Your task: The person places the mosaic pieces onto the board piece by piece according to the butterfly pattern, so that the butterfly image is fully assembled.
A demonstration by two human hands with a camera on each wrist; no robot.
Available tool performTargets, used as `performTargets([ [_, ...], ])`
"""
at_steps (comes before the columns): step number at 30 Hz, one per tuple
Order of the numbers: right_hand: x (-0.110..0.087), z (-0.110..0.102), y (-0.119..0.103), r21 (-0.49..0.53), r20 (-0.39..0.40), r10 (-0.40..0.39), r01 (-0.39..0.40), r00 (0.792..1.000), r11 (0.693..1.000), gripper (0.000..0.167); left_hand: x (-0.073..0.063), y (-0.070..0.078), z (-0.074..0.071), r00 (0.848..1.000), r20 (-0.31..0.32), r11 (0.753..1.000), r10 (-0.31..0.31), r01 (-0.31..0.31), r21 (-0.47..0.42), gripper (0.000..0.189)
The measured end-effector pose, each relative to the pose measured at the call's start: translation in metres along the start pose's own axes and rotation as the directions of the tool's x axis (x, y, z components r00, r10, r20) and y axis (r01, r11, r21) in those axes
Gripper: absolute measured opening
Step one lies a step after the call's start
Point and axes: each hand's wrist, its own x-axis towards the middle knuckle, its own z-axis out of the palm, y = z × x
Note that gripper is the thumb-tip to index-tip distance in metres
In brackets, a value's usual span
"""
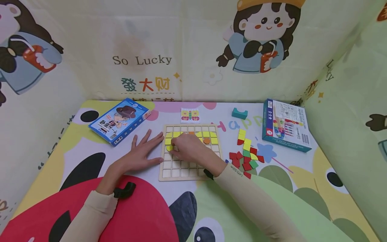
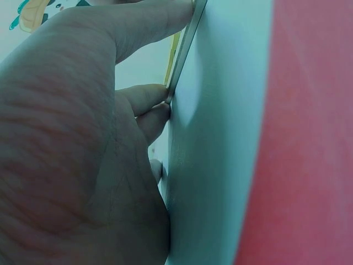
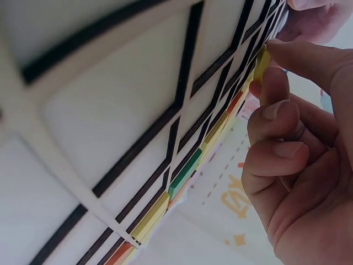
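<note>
A wooden grid board (image 1: 190, 179) lies on the table, its upper rows partly filled with yellow tiles (image 1: 213, 134) and round orange pieces (image 1: 207, 141). Over the board's left columns, my right hand (image 1: 188, 148) pinches a yellow tile (image 3: 262, 63) between thumb and forefinger. In the head view that yellow tile (image 1: 169, 148) shows at the third row of the leftmost column. My left hand (image 1: 137, 154) has its fingers spread and rather straight, touching the board's left edge. In the left wrist view, the left fingertips (image 2: 160, 94) rest against the board's rim (image 2: 185, 52).
Loose red, yellow and green tiles (image 1: 246, 158) lie right of the board. Behind it sits a pattern card (image 1: 190, 115) with a butterfly, and a teal block (image 1: 240, 113) stands farther right. A blue box (image 1: 118, 121) is at back left, a teal-edged box (image 1: 287, 126) at back right.
</note>
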Motion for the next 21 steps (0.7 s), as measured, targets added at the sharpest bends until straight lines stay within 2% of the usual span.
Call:
performTargets([
  [21,0.004,-0.0007,-0.0037,-0.023,0.032,0.011,-0.01,0.999,1.0,0.027,0.0011,-0.0016,-0.0003,1.0,0.006,1.0,0.001,-0.001,0.003,0.095],
])
